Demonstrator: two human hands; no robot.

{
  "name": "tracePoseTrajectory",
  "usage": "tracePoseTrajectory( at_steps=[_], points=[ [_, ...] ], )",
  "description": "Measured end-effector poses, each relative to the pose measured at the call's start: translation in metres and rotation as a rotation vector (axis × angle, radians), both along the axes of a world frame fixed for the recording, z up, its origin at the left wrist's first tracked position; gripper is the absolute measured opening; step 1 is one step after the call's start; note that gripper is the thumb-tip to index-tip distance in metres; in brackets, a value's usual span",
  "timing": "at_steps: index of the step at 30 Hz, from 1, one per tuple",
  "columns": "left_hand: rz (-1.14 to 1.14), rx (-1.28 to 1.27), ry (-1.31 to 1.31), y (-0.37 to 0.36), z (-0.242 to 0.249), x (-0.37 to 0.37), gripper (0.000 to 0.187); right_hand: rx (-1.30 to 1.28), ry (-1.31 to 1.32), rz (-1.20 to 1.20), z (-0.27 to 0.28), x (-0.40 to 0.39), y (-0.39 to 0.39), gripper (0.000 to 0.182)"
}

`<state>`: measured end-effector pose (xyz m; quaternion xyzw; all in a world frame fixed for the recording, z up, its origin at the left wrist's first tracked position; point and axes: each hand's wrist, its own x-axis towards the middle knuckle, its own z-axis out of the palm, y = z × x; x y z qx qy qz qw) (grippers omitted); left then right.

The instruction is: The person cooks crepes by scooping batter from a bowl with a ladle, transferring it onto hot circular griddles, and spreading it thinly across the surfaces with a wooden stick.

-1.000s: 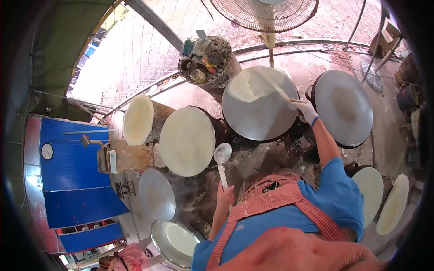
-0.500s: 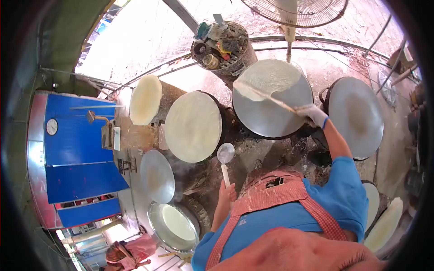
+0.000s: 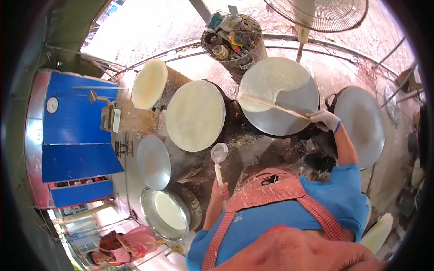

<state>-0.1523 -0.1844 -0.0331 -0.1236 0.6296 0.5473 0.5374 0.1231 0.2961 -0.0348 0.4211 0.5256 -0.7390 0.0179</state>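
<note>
My right hand (image 3: 324, 120), in a white glove, is closed on the end of a long wooden spreader (image 3: 273, 105). The spreader lies across a round griddle (image 3: 296, 108), where pale batter (image 3: 271, 81) covers the upper and left part and bare metal shows at the lower right. My bare left hand (image 3: 220, 192) grips the handle of a ladle (image 3: 219, 153), whose bowl is near the lower edge of a second griddle fully covered by a pale sheet (image 3: 195, 116).
Bare griddles stand at right (image 3: 359, 124) and left (image 3: 154, 162). A basin of batter (image 3: 169, 212) is lower left, near a person (image 3: 131, 246). A pale round (image 3: 149, 84), a cluttered drum (image 3: 233, 40) and a fan (image 3: 330, 11) stand beyond.
The view has shifted. The batter has spread further over the griddle, and the spreader has swung to lie lower across it. The ladle is still in my left hand.
</note>
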Motion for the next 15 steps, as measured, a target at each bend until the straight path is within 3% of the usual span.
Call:
tracePoseTrajectory(
  at_steps=[2,3,5,7,10,12,14,15],
  points=[
    [0.005,0.000,0.022,-0.001,0.004,0.008,0.061,-0.006,-0.043,0.049,-0.006,0.013,0.014,0.034],
    [0.013,0.020,0.024,-0.003,0.006,0.009,0.061,0.101,0.139,-0.037,-0.006,-0.006,0.019,0.035],
    [0.013,0.001,0.051,-0.003,0.015,0.011,0.057,0.560,0.342,-0.037,-0.009,-0.047,0.034,0.035],
    [-0.011,-0.004,0.047,-0.006,0.006,0.011,0.056,0.443,0.046,0.097,0.032,-0.078,0.036,0.035],
    [-0.021,-0.011,0.052,-0.012,0.009,0.008,0.054,0.296,-0.042,0.277,0.034,-0.062,0.027,0.036],
    [0.012,-0.017,0.026,-0.013,0.014,0.020,0.053,0.215,0.138,0.207,-0.055,-0.005,0.038,0.036],
    [0.029,-0.061,0.028,-0.007,0.021,0.022,0.055,0.196,0.264,0.214,-0.054,0.017,0.044,0.036],
    [0.042,-0.034,0.018,-0.008,0.025,0.024,0.058,0.162,0.071,0.200,-0.017,0.017,0.044,0.034]
  ],
)
